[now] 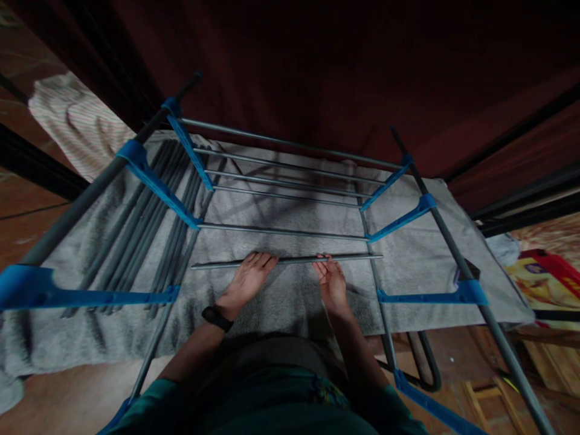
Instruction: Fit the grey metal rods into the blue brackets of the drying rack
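Note:
My left hand (247, 281), with a black watch on its wrist, lies with its fingers over a loose grey rod (294, 260). My right hand (330, 279) grips the same rod a little further right, fingers curled round it. The rod hangs level between two blue side brackets (156, 184) (401, 220) of a rack frame, just in front of the nearest fitted rod (281, 231). Several more fitted rods (290, 181) span the frame further back. Its ends sit free of the brackets.
A grey towel (294, 302) lies under the frame, with several spare grey rods (145, 229) on its left part. Grey upright poles (457, 260) carry more blue brackets (435, 297). A striped cloth (77, 121) is at far left, a colourful box (544, 281) at right.

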Demonstrator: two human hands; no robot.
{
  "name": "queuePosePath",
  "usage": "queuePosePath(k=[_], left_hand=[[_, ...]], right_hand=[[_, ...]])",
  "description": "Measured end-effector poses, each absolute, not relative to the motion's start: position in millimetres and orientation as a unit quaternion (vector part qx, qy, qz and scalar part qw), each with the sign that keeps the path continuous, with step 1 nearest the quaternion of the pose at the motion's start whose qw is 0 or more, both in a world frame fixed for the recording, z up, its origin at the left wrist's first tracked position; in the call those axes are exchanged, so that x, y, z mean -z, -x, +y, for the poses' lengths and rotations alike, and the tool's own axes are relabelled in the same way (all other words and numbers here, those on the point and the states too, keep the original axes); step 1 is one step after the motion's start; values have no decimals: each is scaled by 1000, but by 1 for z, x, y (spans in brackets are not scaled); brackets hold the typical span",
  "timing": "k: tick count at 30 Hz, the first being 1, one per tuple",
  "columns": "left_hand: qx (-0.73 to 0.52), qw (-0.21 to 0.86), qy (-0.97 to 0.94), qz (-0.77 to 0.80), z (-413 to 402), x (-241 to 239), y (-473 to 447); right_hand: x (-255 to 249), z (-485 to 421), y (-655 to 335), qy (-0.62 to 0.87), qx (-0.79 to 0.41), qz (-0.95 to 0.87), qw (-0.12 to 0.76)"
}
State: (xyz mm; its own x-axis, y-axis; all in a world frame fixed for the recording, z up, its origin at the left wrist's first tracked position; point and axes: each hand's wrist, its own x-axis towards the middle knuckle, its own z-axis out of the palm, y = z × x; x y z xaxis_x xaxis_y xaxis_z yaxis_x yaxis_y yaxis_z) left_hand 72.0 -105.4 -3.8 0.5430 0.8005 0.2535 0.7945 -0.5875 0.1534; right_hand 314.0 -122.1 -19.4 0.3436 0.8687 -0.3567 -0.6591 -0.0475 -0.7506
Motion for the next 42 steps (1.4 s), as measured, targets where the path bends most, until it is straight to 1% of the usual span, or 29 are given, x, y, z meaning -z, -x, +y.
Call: queuePosePath(k=[8,17,28,35,42], left_hand=[[-127,0,-879,459,-107,10,-69],[-109,4,-880,462,-105,7,-71],[-114,0,-876,468,-105,13,-72],[-116,6,-873,474,-107,14,-73],[-148,21,-870,470,-107,17,-70]], right_hand=[[20,-121,-320,467,-554,-112,680],[20,-118,-342,470,-528,-101,700],[23,-120,-341,459,-532,-108,703],[26,-121,-342,472,-535,-127,689],[23,-120,-341,476,-542,-132,680]])
